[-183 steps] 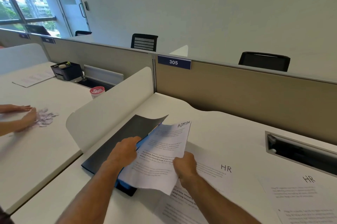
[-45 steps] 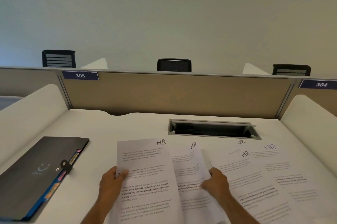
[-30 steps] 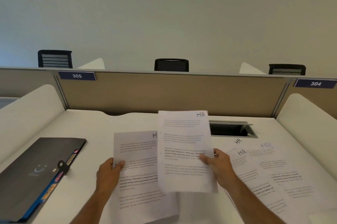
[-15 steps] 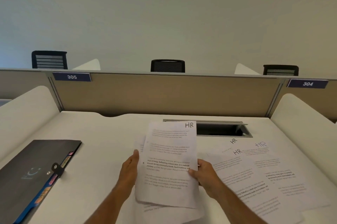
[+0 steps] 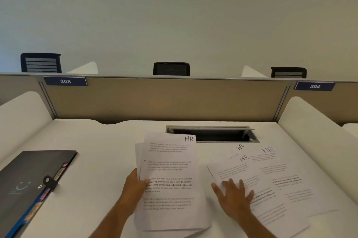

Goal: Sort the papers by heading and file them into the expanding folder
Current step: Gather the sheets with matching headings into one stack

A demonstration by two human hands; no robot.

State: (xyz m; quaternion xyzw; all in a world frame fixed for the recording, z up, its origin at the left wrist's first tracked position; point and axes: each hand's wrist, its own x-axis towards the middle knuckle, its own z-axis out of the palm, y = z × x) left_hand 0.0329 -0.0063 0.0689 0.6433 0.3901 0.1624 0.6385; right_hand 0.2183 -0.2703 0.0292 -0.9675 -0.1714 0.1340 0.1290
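The left hand (image 5: 135, 185) gripped a small stack of sheets (image 5: 170, 183) at its left edge, thumb curled over the top page, which carried the heading "HR" at its upper right corner. The stack's lower edge lay near the front of the white surface (image 5: 100, 152); whether it rested flat could not be told. The right hand (image 5: 232, 193) lay released, fingers straight and spread, palm down on the nearest of the loose sheets (image 5: 271, 179). These overlapped one another to the right of the stack; three "HR" headings were legible on them. The expanding folder (image 5: 29, 183) lay closed at the left of the surface, well apart from both hands, coloured tabs showing along its right edge. A cable tray opening (image 5: 213, 134) sat behind the papers.
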